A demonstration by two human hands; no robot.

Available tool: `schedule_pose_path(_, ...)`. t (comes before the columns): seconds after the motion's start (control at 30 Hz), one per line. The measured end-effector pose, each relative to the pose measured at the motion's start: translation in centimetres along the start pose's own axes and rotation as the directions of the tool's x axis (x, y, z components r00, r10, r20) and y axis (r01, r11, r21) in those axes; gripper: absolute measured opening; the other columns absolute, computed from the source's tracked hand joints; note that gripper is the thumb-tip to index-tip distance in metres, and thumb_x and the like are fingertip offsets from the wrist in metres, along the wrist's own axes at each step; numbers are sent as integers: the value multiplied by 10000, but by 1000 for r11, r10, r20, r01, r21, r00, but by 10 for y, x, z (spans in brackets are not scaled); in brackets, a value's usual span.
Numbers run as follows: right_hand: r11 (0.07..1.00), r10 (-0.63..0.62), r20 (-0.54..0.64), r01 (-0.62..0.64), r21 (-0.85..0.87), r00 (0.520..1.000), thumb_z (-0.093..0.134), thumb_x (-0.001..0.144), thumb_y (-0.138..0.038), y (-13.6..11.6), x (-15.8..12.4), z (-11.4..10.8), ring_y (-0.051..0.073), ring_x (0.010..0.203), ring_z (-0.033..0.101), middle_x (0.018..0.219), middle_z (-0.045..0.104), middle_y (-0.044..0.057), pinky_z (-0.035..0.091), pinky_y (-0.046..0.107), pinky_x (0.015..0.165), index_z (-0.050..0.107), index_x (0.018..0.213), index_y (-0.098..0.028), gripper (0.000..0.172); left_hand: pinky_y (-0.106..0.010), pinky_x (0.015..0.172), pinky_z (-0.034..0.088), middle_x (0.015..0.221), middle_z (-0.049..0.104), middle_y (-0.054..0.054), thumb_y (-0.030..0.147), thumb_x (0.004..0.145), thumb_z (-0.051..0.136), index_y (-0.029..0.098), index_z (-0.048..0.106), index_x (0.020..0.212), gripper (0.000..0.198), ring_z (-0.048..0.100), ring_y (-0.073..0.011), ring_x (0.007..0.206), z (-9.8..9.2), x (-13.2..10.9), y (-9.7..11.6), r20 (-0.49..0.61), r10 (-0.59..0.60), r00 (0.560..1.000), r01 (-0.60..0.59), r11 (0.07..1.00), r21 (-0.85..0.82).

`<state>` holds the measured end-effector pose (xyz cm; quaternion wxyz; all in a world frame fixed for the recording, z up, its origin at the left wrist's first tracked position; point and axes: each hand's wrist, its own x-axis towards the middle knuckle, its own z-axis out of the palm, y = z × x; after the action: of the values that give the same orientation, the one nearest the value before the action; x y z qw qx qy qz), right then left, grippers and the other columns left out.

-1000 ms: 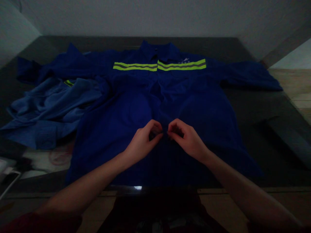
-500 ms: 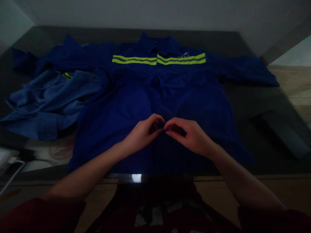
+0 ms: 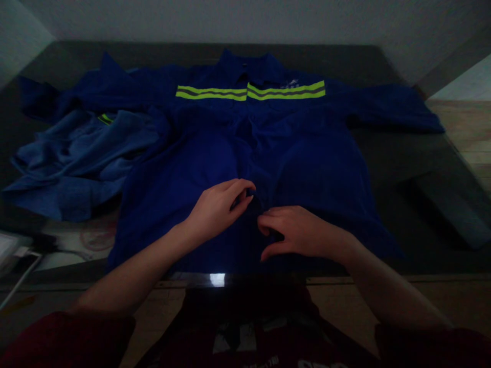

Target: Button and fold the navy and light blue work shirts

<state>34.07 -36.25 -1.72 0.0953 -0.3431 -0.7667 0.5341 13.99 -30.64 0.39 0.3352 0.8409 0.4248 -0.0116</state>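
A dark blue work jacket (image 3: 184, 168) lies spread on the dark table, front up, collar at the far side and sleeves out to both sides. Yellow-green reflective bands (image 3: 286, 91) cross its chest. My left hand (image 3: 217, 207) is over the lower middle of the jacket, thumb and forefinger pinched at its front edge; the cloth between the fingertips is hard to see in the dim light. Lower and to the right, my right hand (image 3: 293, 230) has its thumb apart from its curled fingers, with nothing visible between them, just over the jacket's lower front.
A crumpled lighter blue garment (image 3: 80, 158) lies at the left, touching the jacket. A dark box-shaped object (image 3: 448, 209) sits on the table (image 3: 399, 158) at the right. Paper with a red round mark (image 3: 97, 235) and a white device with a cable (image 3: 17, 250) are at the near left.
My right hand has parted from the left, moving down toward me, and its thumb has spread from the fingers. My left hand has shifted slightly left.
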Motion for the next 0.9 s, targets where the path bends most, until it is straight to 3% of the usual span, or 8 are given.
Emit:
schedule_pose_path(0.07,998,44,15,-45,49,999,730,761,-345,4,-4,-5,173,721,587,828,642,16,383,269,628,594,865,-204,222,-229,618,416,774,599,20,268,879,524,191,544,989,135,566,-115,664,-8,-3,7,22,-9,1000,10,1000,-9)
schedule_pose_path(0.13,991,80,28,-82,107,996,694,764,-172,8,-8,-9,157,708,598,823,654,-5,379,256,624,597,907,-221,180,-216,558,379,719,584,37,284,853,570,192,533,907,113,542,-103,601,-14,-7,15,137,12,991,-8,1000,-30)
schedule_pose_path(0.23,976,128,5,-127,175,992,639,748,-77,14,-12,-14,138,654,585,762,647,-28,364,245,592,603,977,-236,281,-214,506,333,665,573,50,297,837,611,201,536,807,126,535,-99,566,-15,-13,25,391,121,913,-105,993,-62)
schedule_pose_path(0.3,971,160,-56,-147,186,986,626,752,-82,17,-13,-18,136,645,574,733,633,-30,363,247,590,612,1025,-238,315,-223,515,344,690,596,40,301,844,611,205,554,823,114,558,-113,590,-9,-17,30,461,162,873,-165,986,-35)
schedule_pose_path(0.43,975,176,-217,-139,172,960,592,772,-104,20,-11,-22,136,658,559,742,630,-9,385,262,622,664,958,-218,230,-264,605,425,839,645,-16,310,855,604,190,557,958,165,611,-168,708,6,-22,34,432,167,887,-243,962,127)
schedule_pose_path(0.67,950,228,-431,-104,294,873,532,821,-165,14,-5,-21,160,766,590,886,667,29,452,286,676,673,945,-207,192,-287,629,466,816,647,-39,285,855,612,168,559,902,136,620,-186,713,14,-24,41,466,145,873,-267,941,207)
schedule_pose_path(0.77,924,250,-400,-94,370,882,555,831,-205,13,-5,-20,163,786,600,867,656,27,468,287,687,658,998,-204,196,-293,631,467,770,641,-38,268,865,594,162,562,854,111,619,-187,689,16,-25,41,464,142,874,-259,945,198)
schedule_pose_path(0.9,886,262,-206,-150,439,943,707,746,-293,17,-10,-22,134,679,581,810,632,-2,449,250,592,621,1101,-216,373,-274,603,438,727,632,-21,256,867,586,166,571,812,107,610,-174,653,14,-25,40,469,145,871,-237,961,143)
